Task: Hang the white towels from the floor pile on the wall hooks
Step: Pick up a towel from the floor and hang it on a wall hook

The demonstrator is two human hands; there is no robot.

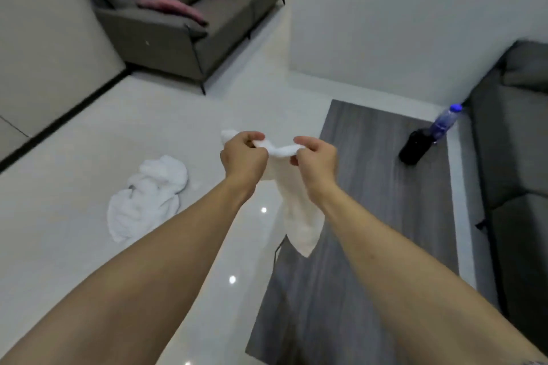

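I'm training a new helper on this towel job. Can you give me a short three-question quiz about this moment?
1. True or false: both the left hand and the right hand grip the held white towel.
2. Where is the towel pile? A) on the grey sofa B) on the white floor C) on the dark table
3. Fill in: the blue-capped bottle stands on the ____.

Key: 1 true; 2 B; 3 table. No wall hooks are in view.

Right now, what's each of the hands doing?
Left hand: pinching the towel at its top edge.
Right hand: pinching the same towel.
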